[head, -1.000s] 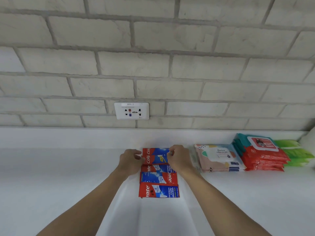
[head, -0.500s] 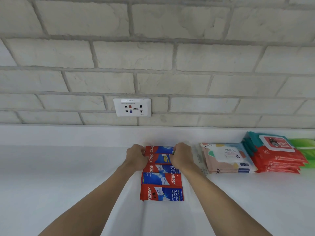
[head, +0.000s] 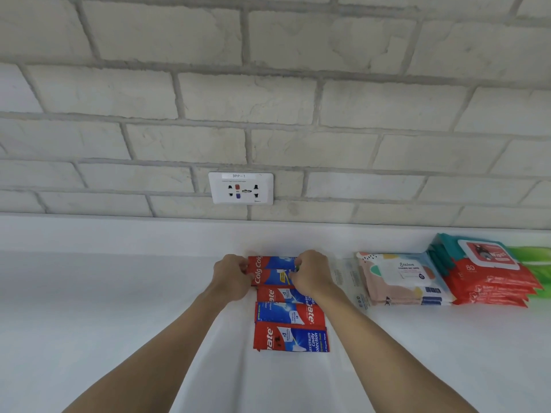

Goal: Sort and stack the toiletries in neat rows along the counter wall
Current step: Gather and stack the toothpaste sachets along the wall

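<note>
Several red and blue toothpaste boxes lie side by side in a column on the white counter (head: 119, 308), running back to the wall. The nearest box (head: 290, 338) lies free, with two more behind it. My left hand (head: 232, 274) and my right hand (head: 311, 271) grip the two ends of the farthest toothpaste boxes (head: 272, 269), held against the counter's back edge. Right of them stand a pastel wet-wipes stack (head: 399, 281), a red wipes stack (head: 489, 278) and green packs (head: 536, 260) along the wall.
A white power socket (head: 241, 188) sits on the grey brick wall just above the counter's raised back lip. A clear plastic pack (head: 346, 278) lies between my right hand and the pastel wipes. Bare white counter stretches to the left.
Both hands have pushed the farthest toothpaste boxes back toward the wall and closed in on their ends. The view has shifted closer to the wall.
</note>
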